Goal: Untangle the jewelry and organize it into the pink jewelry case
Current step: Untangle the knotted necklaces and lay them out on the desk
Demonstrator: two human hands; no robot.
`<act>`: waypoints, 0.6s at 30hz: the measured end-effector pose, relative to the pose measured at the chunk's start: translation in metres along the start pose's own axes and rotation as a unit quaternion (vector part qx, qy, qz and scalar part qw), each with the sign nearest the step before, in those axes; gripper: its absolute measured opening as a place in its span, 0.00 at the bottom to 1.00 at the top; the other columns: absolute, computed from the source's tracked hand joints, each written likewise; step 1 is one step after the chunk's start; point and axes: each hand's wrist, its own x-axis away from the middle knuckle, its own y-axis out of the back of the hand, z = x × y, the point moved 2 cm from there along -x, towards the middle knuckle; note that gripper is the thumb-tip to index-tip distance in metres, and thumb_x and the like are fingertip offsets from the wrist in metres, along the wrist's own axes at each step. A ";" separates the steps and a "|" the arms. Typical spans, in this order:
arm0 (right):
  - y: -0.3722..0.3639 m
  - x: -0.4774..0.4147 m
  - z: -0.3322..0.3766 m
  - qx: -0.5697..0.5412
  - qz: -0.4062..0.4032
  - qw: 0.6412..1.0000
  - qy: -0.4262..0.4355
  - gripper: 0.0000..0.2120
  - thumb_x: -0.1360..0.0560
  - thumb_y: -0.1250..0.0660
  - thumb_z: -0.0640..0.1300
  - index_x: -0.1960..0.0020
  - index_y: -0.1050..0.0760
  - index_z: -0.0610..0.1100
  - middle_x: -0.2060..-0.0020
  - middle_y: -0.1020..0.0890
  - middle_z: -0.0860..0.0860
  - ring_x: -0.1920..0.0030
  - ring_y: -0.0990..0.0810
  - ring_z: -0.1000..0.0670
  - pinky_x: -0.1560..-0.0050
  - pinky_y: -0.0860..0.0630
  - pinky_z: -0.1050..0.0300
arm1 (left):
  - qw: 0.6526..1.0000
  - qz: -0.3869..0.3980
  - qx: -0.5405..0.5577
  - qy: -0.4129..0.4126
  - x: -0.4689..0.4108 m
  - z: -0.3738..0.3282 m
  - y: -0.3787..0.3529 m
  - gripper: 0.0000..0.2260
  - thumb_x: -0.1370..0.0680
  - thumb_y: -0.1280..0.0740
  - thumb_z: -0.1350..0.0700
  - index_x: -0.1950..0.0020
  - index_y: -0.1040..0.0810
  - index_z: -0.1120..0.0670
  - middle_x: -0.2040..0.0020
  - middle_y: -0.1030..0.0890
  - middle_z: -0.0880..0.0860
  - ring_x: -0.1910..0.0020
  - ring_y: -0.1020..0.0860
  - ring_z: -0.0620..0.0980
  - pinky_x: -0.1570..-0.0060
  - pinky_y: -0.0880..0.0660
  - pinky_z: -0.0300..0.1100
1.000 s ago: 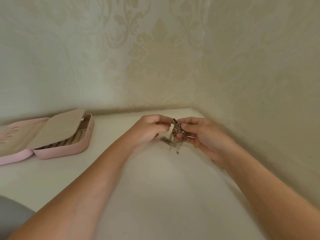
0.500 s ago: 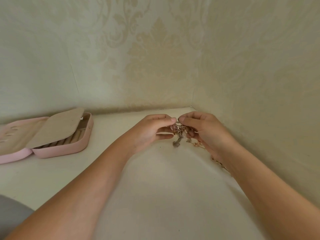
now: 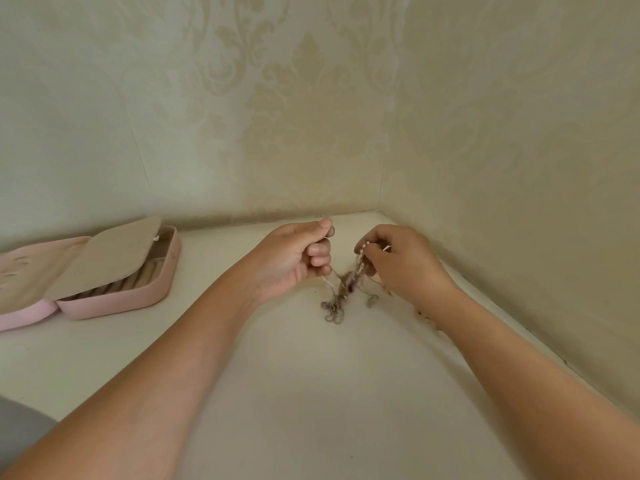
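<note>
Left hand (image 3: 294, 258) and right hand (image 3: 405, 265) parted; jewelry (image 3: 343, 289) stretched.

Both arms bare as far as the frame goes: L forearm (image 3: 166, 375), coming in from approx. 7 o'clock, & R forearm (image 3: 519, 379), from approx. 5 o'clock, are uncovered from wrist to pic edge. L hand (image 3: 294, 254) & R hand (image 3: 405, 263) bare as well. L thumbnail (image 3: 325, 223) is short w/ a rounded tip; other nails too small or hidden to judge. At approx. 8 o'clock, bottom corner, a patch of plain grey cloth (image 3: 17, 434) w/ a soft curved edge; can't tell which garment, or whether it's worn.
</note>
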 end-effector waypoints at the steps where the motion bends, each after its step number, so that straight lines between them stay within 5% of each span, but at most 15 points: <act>1: 0.001 -0.001 -0.002 -0.025 -0.002 1.000 -0.009 0.09 0.23 0.38 0.39 0.59 0.22 0.45 0.71 0.21 0.54 0.75 0.27 0.61 0.72 0.31 0.69 | 1.000 -0.001 -0.011 -0.003 0.001 0.000 0.001 0.10 0.18 0.41 0.54 0.59 0.30 0.54 0.75 0.36 0.45 0.74 0.35 0.43 0.68 0.28 0.36; 4: 0.001 -0.003 -0.004 -0.137 0.033 0.989 -0.042 0.08 0.24 0.32 0.42 0.61 0.21 0.44 0.69 0.18 0.51 0.67 0.21 0.55 0.54 0.20 0.53 | 0.995 -0.013 -0.096 -0.021 0.001 0.003 0.004 0.08 0.20 0.37 0.54 0.58 0.26 0.54 0.71 0.32 0.46 0.70 0.32 0.44 0.63 0.27 0.37; 6: 0.001 -0.002 -0.002 -0.151 0.037 0.987 -0.035 0.09 0.24 0.32 0.45 0.62 0.20 0.44 0.66 0.18 0.47 0.61 0.20 0.50 0.45 0.23 0.46 | 0.986 -0.007 -0.163 -0.027 0.001 0.006 0.003 0.05 0.24 0.31 0.53 0.54 0.21 0.54 0.63 0.24 0.47 0.63 0.25 0.44 0.57 0.24 0.38; 9: 0.003 0.001 0.006 -0.146 0.007 0.989 0.001 0.09 0.24 0.32 0.45 0.62 0.21 0.45 0.67 0.19 0.51 0.64 0.21 0.58 0.61 0.23 0.62 | 0.980 0.008 -0.197 -0.012 -0.001 0.013 -0.001 0.16 0.32 0.26 0.51 0.48 0.20 0.54 0.56 0.18 0.49 0.55 0.20 0.44 0.48 0.22 0.40; 11: 0.006 0.002 0.011 -0.152 -0.022 0.988 0.022 0.05 0.25 0.30 0.43 0.59 0.21 0.44 0.68 0.21 0.55 0.73 0.26 0.63 0.73 0.33 0.71 | 0.979 0.003 -0.203 -0.025 -0.002 0.014 -0.004 0.10 0.30 0.26 0.55 0.51 0.19 0.56 0.58 0.17 0.50 0.56 0.19 0.44 0.47 0.22 0.39; 14: 0.010 0.000 0.011 -0.204 -0.037 0.978 0.026 0.04 0.25 0.31 0.40 0.58 0.22 0.43 0.67 0.21 0.54 0.69 0.24 0.62 0.66 0.26 0.69 | 0.982 -0.006 -0.185 -0.036 -0.002 0.013 -0.006 0.01 0.26 0.29 0.61 0.56 0.19 0.57 0.59 0.16 0.52 0.57 0.18 0.45 0.51 0.22 0.35; 16: 0.011 -0.003 0.010 -0.278 -0.020 0.960 -0.001 0.08 0.23 0.34 0.40 0.60 0.24 0.42 0.67 0.21 0.50 0.64 0.21 0.53 0.54 0.21 0.58 | 0.982 0.002 -0.183 -0.043 -0.003 0.013 -0.005 0.03 0.25 0.30 0.58 0.54 0.17 0.56 0.58 0.15 0.53 0.54 0.17 0.47 0.49 0.22 0.37; 18: 0.014 -0.005 0.010 -0.349 0.000 0.936 -0.042 0.12 0.21 0.37 0.40 0.64 0.29 0.41 0.72 0.23 0.49 0.68 0.23 0.49 0.56 0.21 0.55 | 0.981 0.011 -0.186 -0.046 -0.004 0.012 -0.007 0.08 0.25 0.31 0.55 0.50 0.16 0.55 0.54 0.14 0.53 0.52 0.17 0.48 0.48 0.22 0.38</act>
